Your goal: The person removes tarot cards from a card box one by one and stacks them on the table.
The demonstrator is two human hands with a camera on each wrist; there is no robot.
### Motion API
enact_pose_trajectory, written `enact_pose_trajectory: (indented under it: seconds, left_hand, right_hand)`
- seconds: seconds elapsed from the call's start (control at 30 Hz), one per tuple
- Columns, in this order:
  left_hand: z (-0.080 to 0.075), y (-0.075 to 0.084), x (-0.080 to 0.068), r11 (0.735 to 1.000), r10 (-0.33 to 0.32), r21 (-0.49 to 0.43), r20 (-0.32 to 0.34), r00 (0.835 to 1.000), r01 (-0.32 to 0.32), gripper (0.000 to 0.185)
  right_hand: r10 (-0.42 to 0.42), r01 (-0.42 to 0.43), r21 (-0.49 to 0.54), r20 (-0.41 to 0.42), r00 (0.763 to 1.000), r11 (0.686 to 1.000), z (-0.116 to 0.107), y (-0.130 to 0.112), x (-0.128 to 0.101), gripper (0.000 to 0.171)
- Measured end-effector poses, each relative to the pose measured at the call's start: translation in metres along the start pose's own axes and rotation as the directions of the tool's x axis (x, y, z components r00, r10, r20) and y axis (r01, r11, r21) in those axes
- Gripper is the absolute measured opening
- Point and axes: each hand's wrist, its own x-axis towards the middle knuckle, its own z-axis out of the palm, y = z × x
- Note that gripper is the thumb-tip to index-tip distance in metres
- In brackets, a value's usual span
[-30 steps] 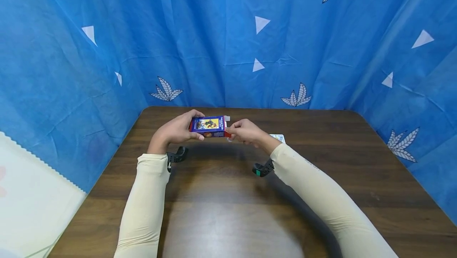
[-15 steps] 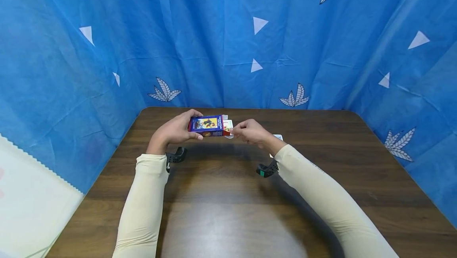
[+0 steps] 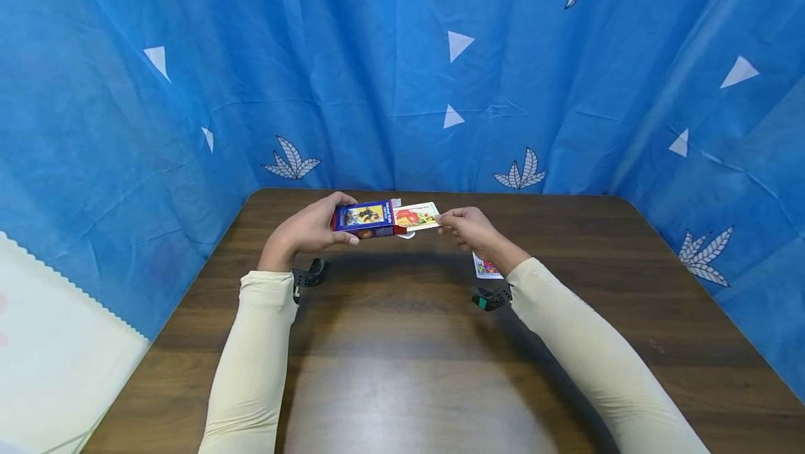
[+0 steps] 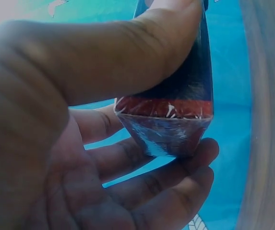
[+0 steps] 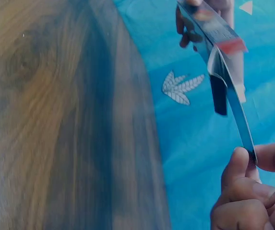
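In the head view my left hand [image 3: 311, 225] grips a blue and red card box [image 3: 365, 218] above the table, thumb along the near side and fingers at the far side. The box's right end is open, with its flaps spread. A card [image 3: 416, 216] with a red and yellow picture sticks out of that end. My right hand [image 3: 473, 230] pinches the card's outer end between thumb and finger. The right wrist view shows the card [image 5: 243, 127] edge-on, its other end inside the box. The left wrist view shows the box's closed end [image 4: 166, 134], wrapped in shiny film.
A colourful card [image 3: 486, 267] lies on the wooden table [image 3: 390, 342] below my right wrist, partly covered by the forearm. A blue patterned curtain [image 3: 402, 77] hangs behind the table and along its sides.
My right hand has moved to the right, drawing the card partly out of the box. My left hand and the box have stayed nearly in place. More of the card on the table shows.
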Motion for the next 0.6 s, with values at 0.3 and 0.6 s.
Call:
enact_pose_trajectory:
  seconds: [0.3,0.6]
  left_hand:
    - [-0.001,0.001,-0.002,1.0,-0.01,-0.016,0.006,1.0,0.01,0.07]
    - [0.0,0.001,-0.001,1.0,-0.005,-0.008,0.007,1.0,0.005,0.071]
  right_hand:
    - [-0.054,0.064,0.088,-0.114,0.992,0.994,-0.04,0.004,-0.002,0.031]
    - [-0.009,-0.049,-0.21,-0.266,0.964,0.976,-0.091,0.032,0.002,0.04]
